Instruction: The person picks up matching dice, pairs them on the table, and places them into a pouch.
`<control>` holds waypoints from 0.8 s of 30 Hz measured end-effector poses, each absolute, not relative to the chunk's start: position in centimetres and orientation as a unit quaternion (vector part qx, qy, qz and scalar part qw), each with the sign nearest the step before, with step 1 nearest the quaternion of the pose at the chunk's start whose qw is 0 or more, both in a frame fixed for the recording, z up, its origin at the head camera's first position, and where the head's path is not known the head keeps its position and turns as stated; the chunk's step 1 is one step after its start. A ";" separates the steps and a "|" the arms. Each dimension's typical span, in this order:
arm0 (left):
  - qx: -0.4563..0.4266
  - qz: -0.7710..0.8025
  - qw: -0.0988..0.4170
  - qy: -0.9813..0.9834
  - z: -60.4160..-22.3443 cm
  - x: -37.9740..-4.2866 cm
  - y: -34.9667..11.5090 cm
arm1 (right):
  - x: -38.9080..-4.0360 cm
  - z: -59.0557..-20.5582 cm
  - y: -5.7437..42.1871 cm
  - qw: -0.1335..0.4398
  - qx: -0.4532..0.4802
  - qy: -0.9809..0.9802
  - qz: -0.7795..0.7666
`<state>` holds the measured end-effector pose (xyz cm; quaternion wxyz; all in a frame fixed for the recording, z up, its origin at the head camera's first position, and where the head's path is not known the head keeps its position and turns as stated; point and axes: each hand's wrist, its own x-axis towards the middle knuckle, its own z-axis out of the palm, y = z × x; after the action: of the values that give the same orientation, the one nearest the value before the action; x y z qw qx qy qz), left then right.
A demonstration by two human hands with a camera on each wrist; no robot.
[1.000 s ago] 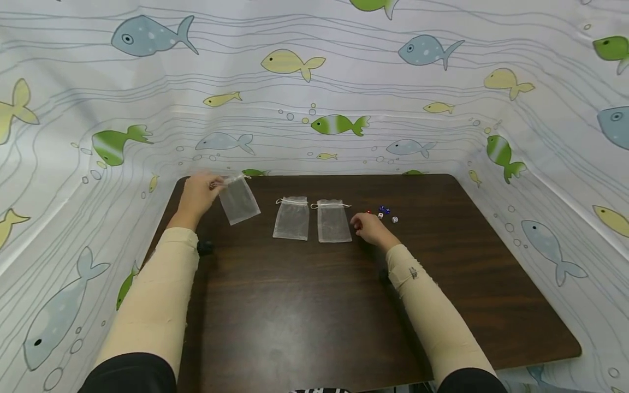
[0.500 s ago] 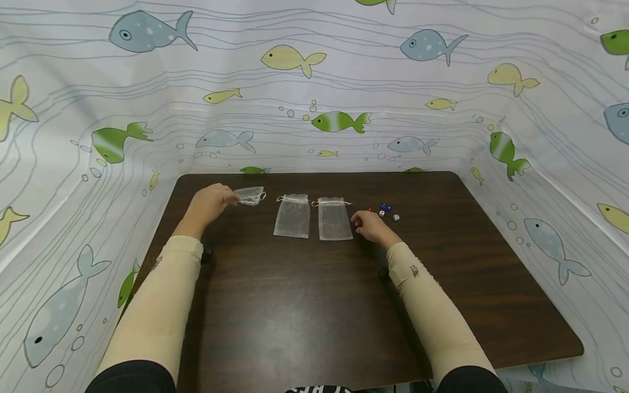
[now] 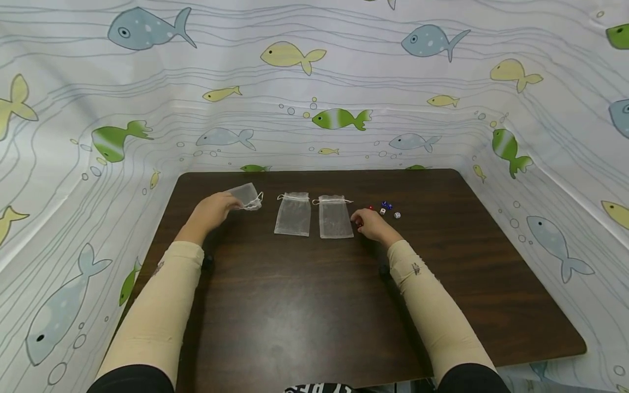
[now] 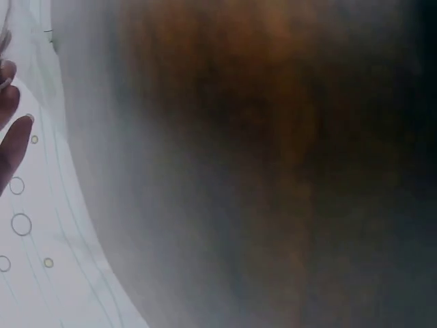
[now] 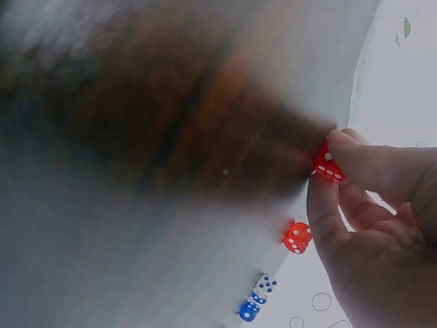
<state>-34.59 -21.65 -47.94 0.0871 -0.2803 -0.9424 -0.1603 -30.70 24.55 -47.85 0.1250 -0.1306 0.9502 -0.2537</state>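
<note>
My left hand is at the far left of the table and pinches the near edge of a sheer white drawstring bag. Its fingertips are partly out of sight there, and the left wrist view catches only fingers at its left edge. To the right, two more sheer drawstring bags lie flat side by side. My right hand, just right of them, pinches a red die between thumb and fingers. Near that hand lie another red die, a white die and a blue die.
A second white die lies to the right of the blue dice on the dark wooden table. A fish-patterned curtain rises behind the table and along both sides.
The left hand has lowered its bag from a raised, hanging position toward the table and turned it, so the bag now points away. The right hand stays in place beside the dice.
</note>
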 end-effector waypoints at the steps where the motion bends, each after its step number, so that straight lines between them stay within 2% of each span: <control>1: -0.271 -0.159 0.089 -0.945 -48.0 -34.5 -21.7 | -30.7 -47.8 24.5 0.125 -0.134 0.950 -0.252; 16: -0.275 -0.202 0.085 -0.936 -48.6 -34.3 -22.1 | -31.0 -47.4 25.5 0.137 -0.164 0.943 -0.254; 24: -0.285 -0.216 0.094 -0.929 -48.8 -34.5 -22.2 | -33.0 -46.9 27.1 0.041 -0.077 0.960 -0.268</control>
<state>-34.50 -22.24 -48.78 0.0942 -0.2849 -0.9292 -0.2157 -33.04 27.15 -46.88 0.0407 -0.0770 0.9596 -0.2677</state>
